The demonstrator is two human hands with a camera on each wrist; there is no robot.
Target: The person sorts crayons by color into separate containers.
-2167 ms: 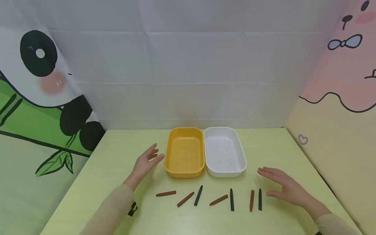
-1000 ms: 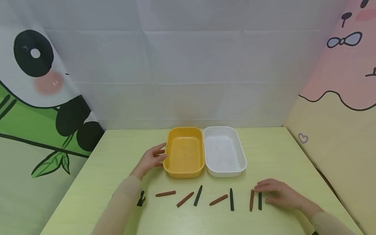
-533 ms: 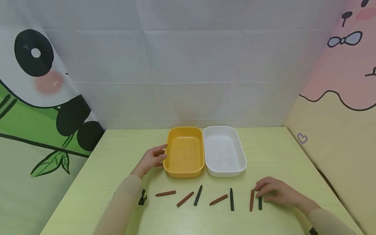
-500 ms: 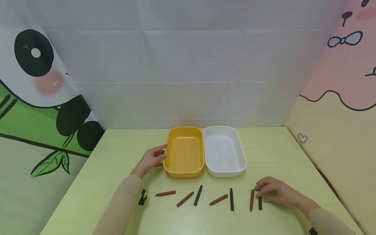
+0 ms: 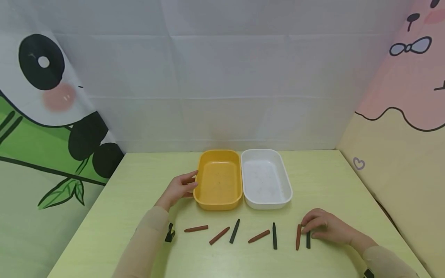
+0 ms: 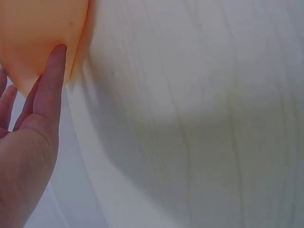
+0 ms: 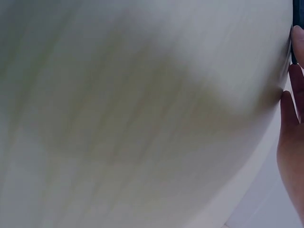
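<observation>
My left hand (image 5: pixel 177 189) rests its straight fingers against the left side of a yellow tray (image 5: pixel 218 206); in the left wrist view the thumb lies along the tray's orange-looking wall (image 6: pixel 42 23). At the right, my right hand (image 5: pixel 328 227) pinches the upper part of a black crayon (image 5: pixel 308 241), whose lower end shows below the fingers and still lies on the table. Just left of it a brown crayon (image 5: pixel 298 238) lies close to the fingertips. Only a dark bit of the black crayon (image 7: pixel 298 14) shows at the right wrist view's edge.
A white tray (image 5: pixel 267 205) stands beside the yellow one, to its right. Spread in front of the trays are more crayons: brown ones (image 5: pixel 196 228) (image 5: pixel 219 236) (image 5: pixel 259 236) and black ones (image 5: pixel 234 231) (image 5: pixel 274 236). A cloth wall (image 5: pixel 222 96) closes off the table's back.
My left hand has moved right to touch the yellow tray. The right hand has come down and left to the black crayon, and its fingers have closed around the upper end.
</observation>
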